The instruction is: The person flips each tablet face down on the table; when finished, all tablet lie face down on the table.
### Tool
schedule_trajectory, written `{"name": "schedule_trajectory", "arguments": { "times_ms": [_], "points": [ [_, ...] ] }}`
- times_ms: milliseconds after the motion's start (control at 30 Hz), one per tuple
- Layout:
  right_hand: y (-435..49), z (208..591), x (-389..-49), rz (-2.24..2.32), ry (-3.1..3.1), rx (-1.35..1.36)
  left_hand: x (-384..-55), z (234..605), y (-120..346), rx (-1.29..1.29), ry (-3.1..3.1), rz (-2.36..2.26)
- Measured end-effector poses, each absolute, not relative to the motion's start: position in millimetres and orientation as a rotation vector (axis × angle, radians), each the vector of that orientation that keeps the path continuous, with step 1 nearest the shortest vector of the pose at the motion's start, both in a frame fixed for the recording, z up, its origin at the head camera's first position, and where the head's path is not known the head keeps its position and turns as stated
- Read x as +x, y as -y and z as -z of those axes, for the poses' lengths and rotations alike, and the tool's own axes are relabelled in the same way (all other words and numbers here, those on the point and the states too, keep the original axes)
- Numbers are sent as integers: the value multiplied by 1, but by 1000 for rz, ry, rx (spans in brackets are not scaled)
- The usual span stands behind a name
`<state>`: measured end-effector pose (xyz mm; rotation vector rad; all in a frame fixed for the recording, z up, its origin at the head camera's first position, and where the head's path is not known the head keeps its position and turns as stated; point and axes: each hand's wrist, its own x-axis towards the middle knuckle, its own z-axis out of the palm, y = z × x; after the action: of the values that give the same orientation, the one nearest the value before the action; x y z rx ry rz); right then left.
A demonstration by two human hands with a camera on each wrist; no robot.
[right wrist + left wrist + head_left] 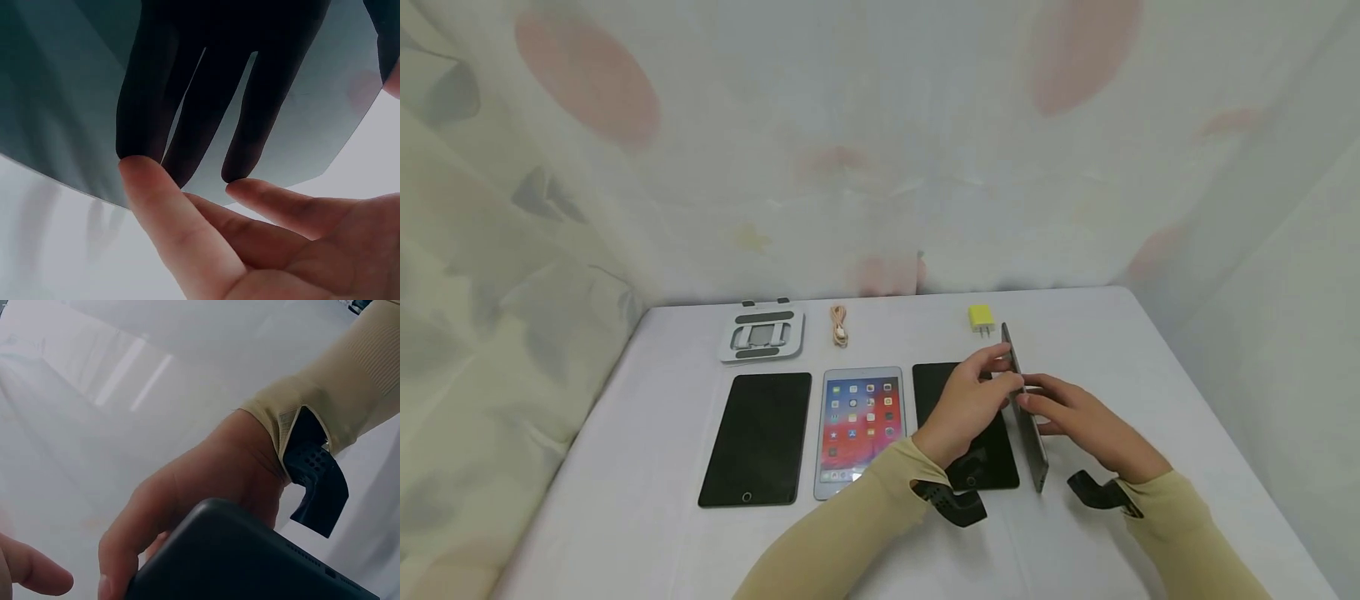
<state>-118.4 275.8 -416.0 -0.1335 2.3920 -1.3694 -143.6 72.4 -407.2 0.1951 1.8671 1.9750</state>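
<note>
A dark tablet (1032, 446) stands tilted up on edge, seen nearly edge-on in the head view. My left hand (966, 404) grips its left side and upper edge with fingers and thumb. From the right, my right hand (1086, 425) touches the glossy face. The right wrist view shows the straight fingertips of that hand (287, 250) against the glass, their dark reflections meeting them. In the left wrist view the tablet's corner (231, 550) hides part of the right hand (206, 469). Partly under my left hand lies a black tablet (1000, 458), flat on the table.
A white tablet (861, 425) with a lit screen and another black tablet (758, 437) lie flat to the left. Behind them are a folded stand (763, 333), a coiled cable (838, 325) and a yellow charger plug (981, 317). The white table (625, 467) meets fabric walls.
</note>
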Motion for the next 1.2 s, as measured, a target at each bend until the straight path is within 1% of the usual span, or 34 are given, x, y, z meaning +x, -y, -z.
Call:
{"name": "schedule_trajectory", "arguments": {
  "times_ms": [267,433,567,767,1200],
  "points": [
    [-286,405,-113,1412,-2432,-166,-144,416,-78,221,-1807,-1976],
    [-292,397,-109,1386,-2496,-167,-145,423,-80,190,-1767,-1949],
    [-298,392,-105,1341,-2571,-176,-143,428,-83,156,-1775,-1898],
    [-313,386,-98,1225,-2704,-179,-140,437,-89,198,-1839,-1766],
    [-346,400,-88,1076,-2803,-30,-135,444,-94,271,-1829,-1655]
  ]
}}
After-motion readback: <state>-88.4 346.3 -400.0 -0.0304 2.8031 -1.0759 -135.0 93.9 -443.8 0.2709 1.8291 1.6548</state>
